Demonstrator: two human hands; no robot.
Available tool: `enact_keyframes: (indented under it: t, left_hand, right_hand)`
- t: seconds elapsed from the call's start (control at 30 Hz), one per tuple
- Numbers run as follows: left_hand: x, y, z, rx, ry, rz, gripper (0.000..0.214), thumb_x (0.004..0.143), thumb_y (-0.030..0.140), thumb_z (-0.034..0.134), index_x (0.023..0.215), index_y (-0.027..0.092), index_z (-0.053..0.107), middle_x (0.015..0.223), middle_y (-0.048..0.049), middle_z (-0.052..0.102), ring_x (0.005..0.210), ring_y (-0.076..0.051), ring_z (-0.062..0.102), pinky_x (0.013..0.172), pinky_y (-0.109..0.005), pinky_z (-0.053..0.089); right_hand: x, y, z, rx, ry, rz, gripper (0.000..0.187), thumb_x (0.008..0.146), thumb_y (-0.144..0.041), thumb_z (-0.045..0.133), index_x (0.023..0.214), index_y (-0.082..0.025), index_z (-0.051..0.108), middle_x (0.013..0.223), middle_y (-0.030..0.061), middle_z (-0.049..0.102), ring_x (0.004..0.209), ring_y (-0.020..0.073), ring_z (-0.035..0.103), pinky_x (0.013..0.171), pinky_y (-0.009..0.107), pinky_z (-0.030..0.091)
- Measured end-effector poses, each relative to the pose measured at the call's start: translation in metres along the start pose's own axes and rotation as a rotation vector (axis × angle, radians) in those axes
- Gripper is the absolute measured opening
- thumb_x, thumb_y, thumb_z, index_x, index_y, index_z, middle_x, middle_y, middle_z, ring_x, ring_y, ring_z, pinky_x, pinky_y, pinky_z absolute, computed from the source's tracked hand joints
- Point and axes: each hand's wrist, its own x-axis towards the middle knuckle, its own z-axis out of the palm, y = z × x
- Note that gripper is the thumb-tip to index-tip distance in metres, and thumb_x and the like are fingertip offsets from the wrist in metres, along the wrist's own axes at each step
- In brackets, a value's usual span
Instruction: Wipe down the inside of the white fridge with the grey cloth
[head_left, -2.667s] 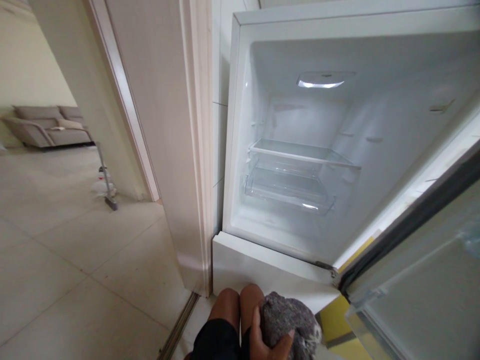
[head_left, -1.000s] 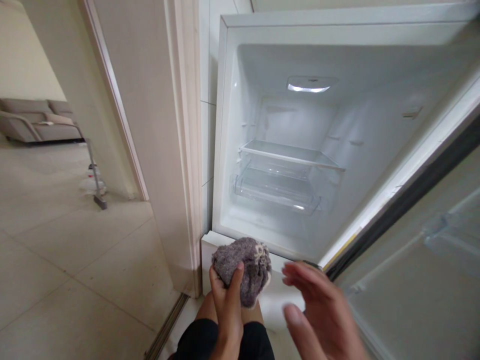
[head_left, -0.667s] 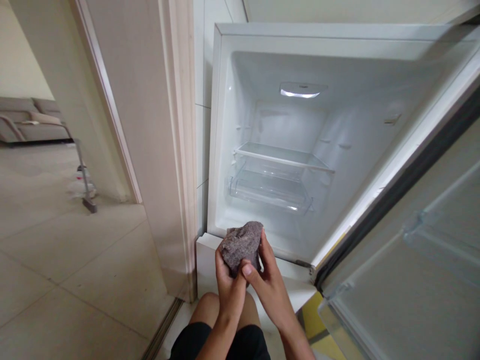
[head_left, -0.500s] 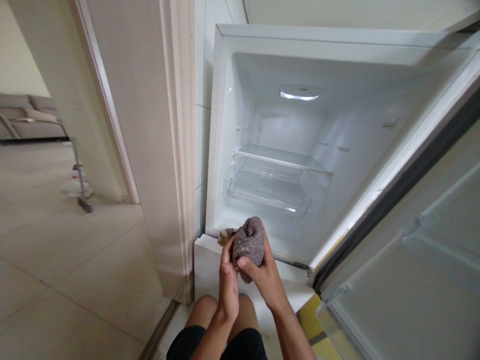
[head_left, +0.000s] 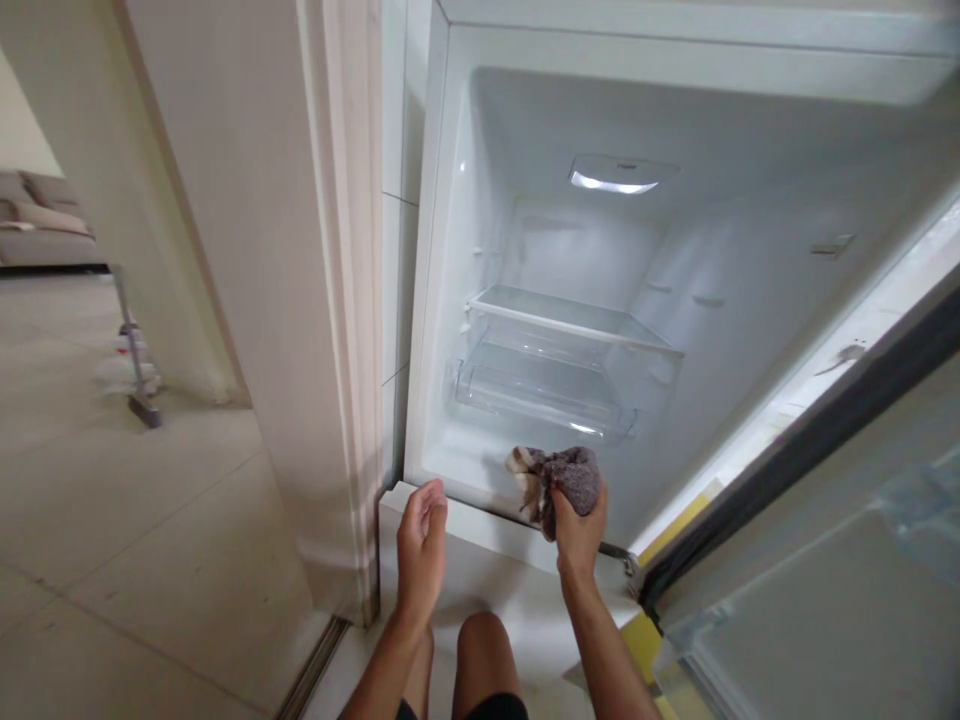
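Note:
My right hand [head_left: 581, 530] grips a bunched grey-brown cloth [head_left: 574, 480], holding it at the lower front opening of the fridge [head_left: 480, 455]. A loose, lighter corner of the cloth hangs out to the left. My left hand [head_left: 424, 535] holds nothing; it is loosely cupped with the thumb apart, in front of the top edge of the white lower front panel [head_left: 510, 575]. Inside the fridge, a glass shelf [head_left: 570, 315] sits above a clear plastic drawer [head_left: 532, 400]. Whether the cloth touches the fridge floor I cannot tell.
The fridge door [head_left: 825, 600] stands open on the right, with clear door bins. A pale door frame [head_left: 330, 300] rises close on the left. Beyond it are a tiled floor [head_left: 150, 540], an upright pole with a dark foot [head_left: 142, 405] and a sofa [head_left: 52, 235].
Both hands were together on the cloth. My left hand has let go and moved left; my right hand has carried the cloth right. The view has shifted closer to the fridge.

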Motion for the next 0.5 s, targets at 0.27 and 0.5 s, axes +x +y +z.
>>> enact_keyframes:
  t: [0.27,0.5]
  left_hand:
    - [0.052,-0.092,0.024,0.763,-0.225,0.490,0.050,0.100,0.037,0.047,0.142,0.012,0.054,0.153,-0.0224,0.054,0.152,-0.035,0.040,0.120,-0.062,0.039]
    - [0.038,-0.115,0.040,0.997,-0.191,0.521,0.059,0.101,0.044,0.049,0.152,0.014,0.050,0.161,-0.0207,0.044,0.154,-0.039,0.034,0.123,-0.066,0.029]
  right_hand:
    - [0.055,0.056,0.032,-0.531,0.006,-0.136,0.083,0.082,-0.036,0.057,0.155,-0.004,0.034,0.152,0.0261,0.042,0.143,0.0355,0.043,0.120,0.045,0.035]
    - [0.115,0.054,0.073,-0.684,-0.122,0.019,0.047,0.080,-0.029,0.071,0.120,-0.006,0.068,0.130,0.0295,0.059,0.133,0.0492,0.048,0.108,0.071,0.032]
